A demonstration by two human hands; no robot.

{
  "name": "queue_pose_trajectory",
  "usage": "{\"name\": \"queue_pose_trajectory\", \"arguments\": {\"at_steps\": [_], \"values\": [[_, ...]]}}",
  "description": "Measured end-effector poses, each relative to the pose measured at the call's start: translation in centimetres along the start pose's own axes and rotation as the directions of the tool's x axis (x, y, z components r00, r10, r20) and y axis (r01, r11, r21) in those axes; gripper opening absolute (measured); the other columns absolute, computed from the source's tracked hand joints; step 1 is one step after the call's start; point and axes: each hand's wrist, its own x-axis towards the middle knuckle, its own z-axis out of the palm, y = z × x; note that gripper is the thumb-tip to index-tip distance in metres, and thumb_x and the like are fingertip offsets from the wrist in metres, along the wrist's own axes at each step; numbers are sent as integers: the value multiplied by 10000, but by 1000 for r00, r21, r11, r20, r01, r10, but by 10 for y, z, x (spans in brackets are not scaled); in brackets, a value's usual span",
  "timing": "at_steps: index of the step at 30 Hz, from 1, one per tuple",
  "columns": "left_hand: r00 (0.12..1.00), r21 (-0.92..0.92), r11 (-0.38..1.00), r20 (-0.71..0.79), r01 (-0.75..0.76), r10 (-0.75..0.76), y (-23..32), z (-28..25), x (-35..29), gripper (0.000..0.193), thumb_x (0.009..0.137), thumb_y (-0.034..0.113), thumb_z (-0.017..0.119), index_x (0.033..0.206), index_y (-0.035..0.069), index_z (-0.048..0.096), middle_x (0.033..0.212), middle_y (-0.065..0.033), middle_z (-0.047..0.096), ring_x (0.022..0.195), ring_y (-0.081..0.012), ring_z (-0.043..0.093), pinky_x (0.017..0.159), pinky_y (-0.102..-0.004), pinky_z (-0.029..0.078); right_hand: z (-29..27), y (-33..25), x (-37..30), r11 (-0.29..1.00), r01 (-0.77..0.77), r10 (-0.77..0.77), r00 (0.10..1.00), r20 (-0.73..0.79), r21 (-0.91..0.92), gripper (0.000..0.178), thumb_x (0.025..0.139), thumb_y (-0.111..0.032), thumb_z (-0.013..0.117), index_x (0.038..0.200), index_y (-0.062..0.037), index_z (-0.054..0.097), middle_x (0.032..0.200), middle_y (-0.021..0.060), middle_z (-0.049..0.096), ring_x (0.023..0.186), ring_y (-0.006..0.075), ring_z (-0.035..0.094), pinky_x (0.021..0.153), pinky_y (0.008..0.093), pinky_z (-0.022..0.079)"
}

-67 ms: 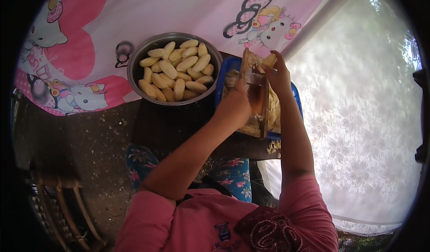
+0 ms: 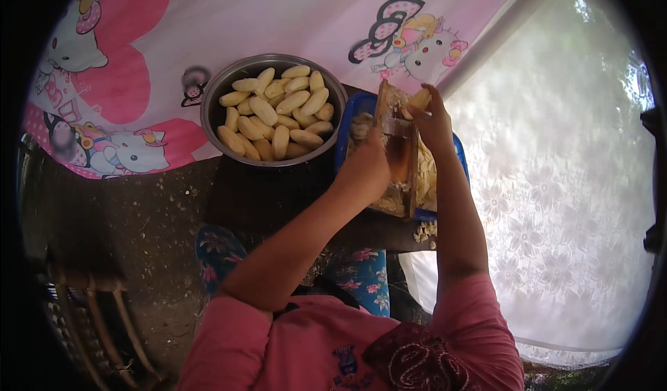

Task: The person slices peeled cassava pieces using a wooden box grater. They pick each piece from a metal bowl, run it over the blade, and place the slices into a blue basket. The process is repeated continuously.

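A wooden slicer (image 2: 399, 153) with a metal blade plate across it lies slanted over a blue plastic basin (image 2: 342, 141). My left hand (image 2: 368, 165) is closed on the slicer's left edge. Between the fingers of my right hand (image 2: 436, 123) is a peeled banana (image 2: 419, 101), at the slicer's far end above the blade. Pale banana slices (image 2: 426, 182) lie in the basin, partly hidden under the slicer. Left of the basin, a round metal pot (image 2: 207, 123) is heaped with peeled bananas (image 2: 262, 110).
Pot and basin stand on a dark low table (image 2: 243, 189). Small scraps (image 2: 425, 232) lie by its near right edge. A pink printed sheet (image 2: 278, 16) hangs behind, and a white lace curtain (image 2: 556, 182) hangs at the right. A wooden chair (image 2: 104, 308) stands lower left.
The view has shifted very slightly. Both hands keep their grips on the slicer and the banana, with the right hand a touch nearer.
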Motion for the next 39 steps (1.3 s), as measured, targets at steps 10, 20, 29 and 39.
{"name": "queue_pose_trajectory", "arguments": {"at_steps": [10, 20, 29, 39], "values": [[999, -82, 996, -36, -29, 26, -9, 4, 5, 372, 885, 51, 488, 1215, -71, 367, 978, -332, 630, 918, -457, 647, 788, -510, 523, -10, 5, -59, 984, 130, -136, 989, 49, 121, 576, 809, -64, 723, 1326, -81, 472, 1134, 168, 664, 1102, 287, 640, 900, 367, 503], [996, -53, 996, -44, -77, 75, -9, 3, 2, 379, 877, 51, 509, 1203, -85, 369, 1021, -323, 603, 948, -436, 642, 775, -482, 536, -16, -5, -69, 992, 32, -43, 995, 85, 124, 610, 819, -99, 736, 1354, -102, 444, 1088, 170, 671, 1061, 274, 654, 859, 366, 516], [992, -59, 994, -90, -92, 87, -15, 15, 0, 368, 877, 52, 503, 1191, -87, 371, 985, -320, 612, 899, -457, 641, 753, -499, 530, 7, 21, 2, 992, 26, -26, 1000, -3, 121, 538, 859, -122, 681, 1352, -101, 466, 1039, 163, 684, 943, 216, 669, 777, 327, 517], [982, -62, 990, -147, -125, 115, -18, 18, 0, 429, 838, 48, 556, 1200, -90, 373, 917, -290, 638, 849, -443, 666, 727, -481, 551, -21, -8, -93, 996, 83, -82, 994, 79, -18, 595, 794, -58, 748, 1336, -59, 505, 1192, 158, 634, 1159, 240, 600, 966, 363, 482]]}}
